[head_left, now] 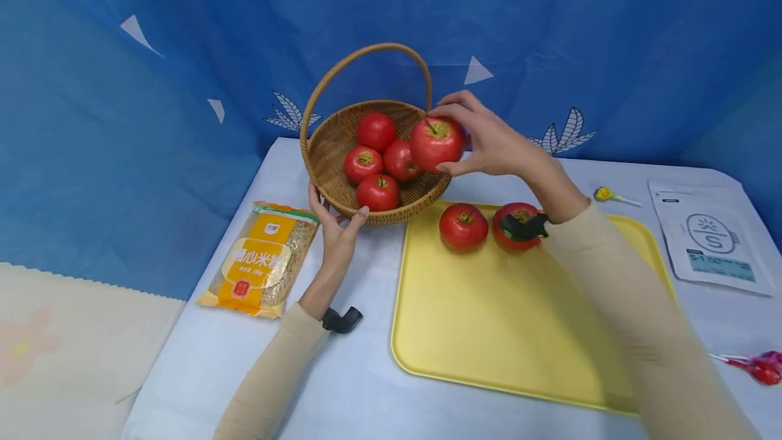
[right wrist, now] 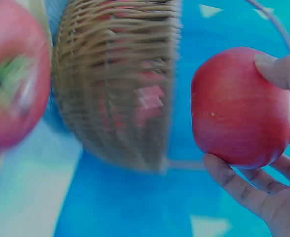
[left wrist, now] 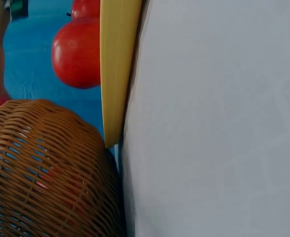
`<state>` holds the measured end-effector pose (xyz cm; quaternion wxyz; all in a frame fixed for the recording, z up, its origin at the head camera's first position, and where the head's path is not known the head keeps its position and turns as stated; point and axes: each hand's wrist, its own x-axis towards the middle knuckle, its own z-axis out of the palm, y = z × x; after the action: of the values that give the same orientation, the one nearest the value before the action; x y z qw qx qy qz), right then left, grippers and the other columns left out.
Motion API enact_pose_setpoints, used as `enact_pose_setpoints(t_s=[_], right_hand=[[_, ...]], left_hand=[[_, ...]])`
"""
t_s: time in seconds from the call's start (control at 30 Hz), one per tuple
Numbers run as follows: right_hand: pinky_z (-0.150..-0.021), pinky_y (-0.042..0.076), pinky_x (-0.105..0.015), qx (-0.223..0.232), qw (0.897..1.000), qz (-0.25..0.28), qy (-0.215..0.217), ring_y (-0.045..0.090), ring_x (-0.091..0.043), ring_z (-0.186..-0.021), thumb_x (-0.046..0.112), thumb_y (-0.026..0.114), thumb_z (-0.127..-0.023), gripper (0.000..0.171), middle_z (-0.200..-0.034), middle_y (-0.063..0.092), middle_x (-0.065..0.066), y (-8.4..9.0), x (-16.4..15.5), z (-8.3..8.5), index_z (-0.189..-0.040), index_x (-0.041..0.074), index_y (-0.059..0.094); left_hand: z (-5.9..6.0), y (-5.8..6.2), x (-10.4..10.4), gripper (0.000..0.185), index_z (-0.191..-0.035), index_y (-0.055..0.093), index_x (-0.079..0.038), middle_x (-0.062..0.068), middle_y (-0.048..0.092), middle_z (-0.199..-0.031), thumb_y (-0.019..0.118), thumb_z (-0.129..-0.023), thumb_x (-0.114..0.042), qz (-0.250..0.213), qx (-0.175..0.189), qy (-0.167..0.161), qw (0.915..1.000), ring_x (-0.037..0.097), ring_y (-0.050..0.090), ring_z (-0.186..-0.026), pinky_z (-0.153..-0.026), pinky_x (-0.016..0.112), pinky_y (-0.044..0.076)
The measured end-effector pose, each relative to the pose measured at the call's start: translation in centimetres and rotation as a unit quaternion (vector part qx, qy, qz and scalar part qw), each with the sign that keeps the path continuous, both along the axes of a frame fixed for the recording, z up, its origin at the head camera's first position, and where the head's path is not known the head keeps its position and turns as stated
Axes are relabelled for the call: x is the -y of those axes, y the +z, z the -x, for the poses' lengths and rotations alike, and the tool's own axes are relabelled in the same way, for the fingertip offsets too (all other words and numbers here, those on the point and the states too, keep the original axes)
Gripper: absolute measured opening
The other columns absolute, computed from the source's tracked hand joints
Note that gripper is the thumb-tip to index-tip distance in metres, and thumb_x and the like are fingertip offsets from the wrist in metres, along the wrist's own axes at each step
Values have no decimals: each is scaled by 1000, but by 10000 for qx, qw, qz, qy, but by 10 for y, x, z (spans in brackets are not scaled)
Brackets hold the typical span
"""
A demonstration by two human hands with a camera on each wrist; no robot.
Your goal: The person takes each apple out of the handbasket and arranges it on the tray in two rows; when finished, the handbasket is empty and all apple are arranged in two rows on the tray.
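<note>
In the head view my right hand (head_left: 491, 141) grips a red apple (head_left: 437, 144) over the right rim of a wicker basket (head_left: 326, 168). Thumb and fingers wrap that apple (right wrist: 241, 108) from one side in the right wrist view. Several red apples, one of them the front apple (head_left: 378, 193), lie inside the basket. My left hand (head_left: 337, 240) holds the basket's near left side, thumb at the rim; its fingers are partly hidden. Two more apples, a left one (head_left: 463, 227) and a right one (head_left: 513, 236), sit on a yellow tray (head_left: 482, 318), the right one partly covered by a black wrist strap.
A packaged bag of noodle-like food (head_left: 259, 260) lies left of the basket. Right of the tray are a white pouch (head_left: 711, 236), a yellow lollipop (head_left: 603, 193) and red and pink lollipops (head_left: 764, 369). A blue curtain (head_left: 366, 5) hangs behind the table.
</note>
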<state>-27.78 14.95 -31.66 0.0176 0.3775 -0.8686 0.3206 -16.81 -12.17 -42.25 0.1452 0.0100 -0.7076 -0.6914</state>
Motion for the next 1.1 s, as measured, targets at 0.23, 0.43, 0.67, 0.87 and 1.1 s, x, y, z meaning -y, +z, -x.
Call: enact_pose_setpoints(t_s=[0.23,0.43,0.67,0.87,1.1], right_hand=[[-81,51,-39,-718,9856,-7,-1533,43,-32,-119,7,90,-61,84,-129,49,-19,-10,-101,-59,-135,2,49],[-64,26,1,3,9551,-193,-2956,38,-47,-113,-3,88,-60,89,-129,40,-30,-55,-192,-102,-135,-6,40],[-67,53,-60,651,9419,-711,-3217,34,-55,-110,1,89,-61,92,-126,36,-36,-108,-234,-130,-134,-11,35],[-63,39,-2,802,9516,-391,-2942,36,-53,-110,1,88,-64,88,-126,36,-33,-122,-231,-136,-133,-9,35],[-66,55,-36,896,9497,-726,-2913,32,-54,-115,9,88,-68,91,-130,34,-35,-112,-226,-136,-138,-8,33]], left_hand=[[3,2,4,105,-155,-12,-10,14,-10,-161,66,-85,-16,76,21,48,10000,39,5,-148,-109,52,27],[3,4,8,104,-155,-13,-11,14,-11,-161,64,-86,-13,64,29,39,10000,40,4,-148,-111,53,25],[1,3,13,104,-155,-12,-13,12,-12,-162,64,-86,-13,72,59,146,9998,39,6,-148,-111,52,26],[-2,3,14,104,-155,-12,-12,12,-13,-162,65,-86,-15,42,25,132,9999,40,4,-148,-112,52,25],[-1,2,10,105,-155,-13,-11,13,-12,-161,65,-85,-13,-8,-21,84,10000,38,7,-148,-112,53,25]])
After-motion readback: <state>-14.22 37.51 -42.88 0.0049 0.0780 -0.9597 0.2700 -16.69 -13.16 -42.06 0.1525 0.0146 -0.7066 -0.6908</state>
